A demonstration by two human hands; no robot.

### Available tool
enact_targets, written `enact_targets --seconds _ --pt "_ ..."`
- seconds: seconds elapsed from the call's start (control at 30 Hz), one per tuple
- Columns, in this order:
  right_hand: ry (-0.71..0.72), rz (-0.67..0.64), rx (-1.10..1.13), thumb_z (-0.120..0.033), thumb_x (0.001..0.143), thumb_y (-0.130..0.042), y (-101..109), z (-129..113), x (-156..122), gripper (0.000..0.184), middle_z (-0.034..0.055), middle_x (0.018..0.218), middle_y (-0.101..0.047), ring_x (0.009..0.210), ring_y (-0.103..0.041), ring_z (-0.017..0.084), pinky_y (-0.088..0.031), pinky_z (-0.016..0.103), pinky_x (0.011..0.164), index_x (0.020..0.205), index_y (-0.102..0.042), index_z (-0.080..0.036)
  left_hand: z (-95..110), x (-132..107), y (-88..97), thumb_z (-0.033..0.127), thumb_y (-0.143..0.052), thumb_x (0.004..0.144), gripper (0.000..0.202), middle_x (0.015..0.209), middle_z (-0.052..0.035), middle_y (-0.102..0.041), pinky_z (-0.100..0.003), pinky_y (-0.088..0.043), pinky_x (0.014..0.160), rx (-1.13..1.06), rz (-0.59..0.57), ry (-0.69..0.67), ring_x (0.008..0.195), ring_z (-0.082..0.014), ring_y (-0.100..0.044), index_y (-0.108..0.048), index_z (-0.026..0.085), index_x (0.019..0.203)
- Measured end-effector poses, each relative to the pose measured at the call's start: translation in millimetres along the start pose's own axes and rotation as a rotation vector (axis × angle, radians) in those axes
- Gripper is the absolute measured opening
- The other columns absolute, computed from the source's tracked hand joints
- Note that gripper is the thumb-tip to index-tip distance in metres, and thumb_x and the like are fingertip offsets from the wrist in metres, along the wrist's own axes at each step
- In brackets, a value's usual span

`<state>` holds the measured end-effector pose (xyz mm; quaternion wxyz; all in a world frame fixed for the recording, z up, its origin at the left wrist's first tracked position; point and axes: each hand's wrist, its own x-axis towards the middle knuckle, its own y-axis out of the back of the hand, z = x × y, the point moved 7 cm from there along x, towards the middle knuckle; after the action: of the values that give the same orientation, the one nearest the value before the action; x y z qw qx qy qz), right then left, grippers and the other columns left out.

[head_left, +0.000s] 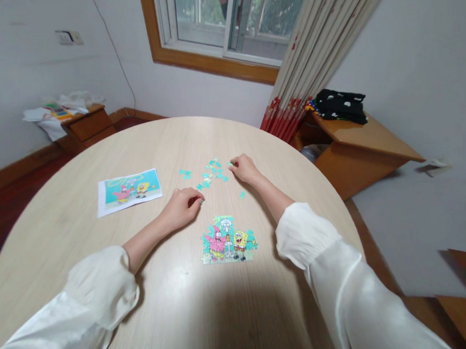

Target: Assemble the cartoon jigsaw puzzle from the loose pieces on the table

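Observation:
My left hand is closed in a pinch, with a small teal bit, a puzzle piece, showing at its fingertips. It hovers over or rests on the table, left of the loose puzzle pieces. My right hand pinches another teal puzzle piece at the right side of that scatter. Below both hands lies a partly joined jigsaw puzzle with a pink starfish, a grey-blue squid and a yellow sponge figure. One single piece sits apart, between the right forearm and the joined section.
A printed reference picture lies on the left of the round wooden table. Beyond the table are a small cabinet with papers, a wooden stand with black cloth, a curtain and a window.

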<state>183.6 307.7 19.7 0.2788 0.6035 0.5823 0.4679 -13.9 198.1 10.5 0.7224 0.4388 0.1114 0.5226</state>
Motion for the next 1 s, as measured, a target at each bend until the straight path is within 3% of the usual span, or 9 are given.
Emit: enact_targets --seconds 0.2,0.4,0.5,0.63,0.8,1.0 --pt "0.026 -0.001 0.0 -0.015 0.079 -0.062 -9 11 6 0.007 0.0112 0.084 -0.065 0.077 -0.056 0.017 -0.044 0.032 0.078 0.08 -0.068 -0.011 3 0 0.3 0.018 -0.05 0.08 0.018 0.072 -0.0041 -0.065 -0.034 -0.039 0.073 0.015 0.0 -0.017 0.064 -0.0154 -0.056 -0.068 0.016 0.078" --pt "0.117 0.087 -0.033 -0.015 0.088 -0.047 1 -3 -7 0.019 0.0126 0.087 -0.065 0.081 -0.055 0.018 -0.042 0.031 0.078 0.082 -0.065 -0.011 5 0 3.1 0.017 -0.052 0.079 0.016 0.073 -0.0041 -0.063 -0.033 -0.037 0.072 0.045 0.003 -0.005 0.066 -0.0158 -0.056 -0.068 0.016 0.076" --pt "0.158 0.08 0.033 -0.014 0.088 -0.047 8 -22 -27 0.019 0.0107 0.083 -0.065 0.078 -0.056 0.017 -0.042 0.031 0.077 0.079 -0.064 -0.012 7 -1 7.3 0.02 -0.053 0.081 0.016 0.073 -0.0041 -0.064 -0.034 -0.038 0.072 0.04 0.051 -0.011 0.065 -0.0153 -0.055 -0.067 0.015 0.077" --pt "0.278 0.065 0.222 -0.018 0.088 -0.05 18 -58 -73 0.017 0.0064 0.08 -0.066 0.075 -0.057 0.016 -0.044 0.03 0.075 0.077 -0.063 -0.017 12 -4 13.6 0.022 -0.053 0.083 0.015 0.074 -0.0043 -0.067 -0.031 -0.039 0.068 -0.029 0.13 -0.002 0.063 -0.014 -0.053 -0.066 0.015 0.08" --pt "0.392 0.025 0.413 -0.021 0.088 -0.052 24 -89 -127 0.015 0.0042 0.08 -0.065 0.077 -0.059 0.015 -0.047 0.031 0.073 0.078 -0.063 -0.019 26 -17 10.0 0.024 -0.053 0.084 0.015 0.075 -0.0032 -0.067 -0.026 -0.042 0.061 -0.238 0.081 0.016 0.062 -0.0118 -0.053 -0.064 0.016 0.086" --pt "0.424 0.024 0.519 -0.023 0.086 -0.056 26 -98 -149 0.011 0.0035 0.084 -0.066 0.084 -0.062 0.016 -0.05 0.033 0.079 0.078 -0.064 -0.022 36 -32 -0.1 0.03 -0.062 0.08 0.018 0.078 -0.0028 -0.068 -0.024 -0.044 0.06 -0.387 -0.001 0.049 0.064 -0.0116 -0.054 -0.064 0.016 0.091"
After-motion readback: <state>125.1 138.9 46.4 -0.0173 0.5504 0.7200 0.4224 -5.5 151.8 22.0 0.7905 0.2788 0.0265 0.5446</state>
